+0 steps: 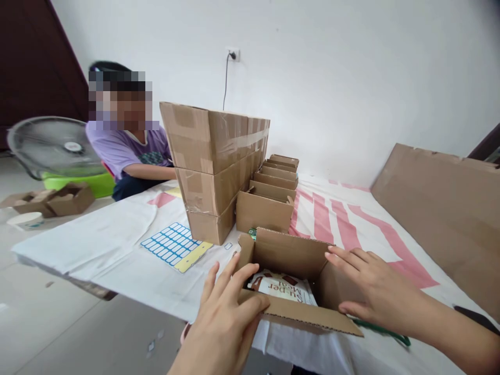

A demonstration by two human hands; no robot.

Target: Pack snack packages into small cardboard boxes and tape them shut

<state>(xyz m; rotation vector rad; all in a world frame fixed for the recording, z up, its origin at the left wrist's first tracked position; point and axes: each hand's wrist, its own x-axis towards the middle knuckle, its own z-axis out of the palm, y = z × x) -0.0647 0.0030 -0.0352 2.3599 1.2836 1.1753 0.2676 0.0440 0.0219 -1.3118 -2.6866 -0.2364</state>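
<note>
An open cardboard box (291, 250) stands near me at the table's front edge, its flaps raised or leaning outward. Inside it lies a white packet (283, 287) with brown print reading "Super Meal". At the box's left side is my left hand (230, 307), fingers spread, the thumb resting on the near flap. My right hand (375, 284) lies along the right side with its fingers stretched out, the fingertips by the far right corner and the thumb by the near flap. Neither hand is wrapped round anything. What lies under the packet is hidden.
Taped cartons (213, 151) stand stacked beyond the box, with a row of open boxes (265, 211) beside them. A label sheet (175, 246) lies on the white-covered table (101, 255). A person (128, 148) sits behind the stack, near a fan (54, 143). A cardboard panel (441, 208) leans at right.
</note>
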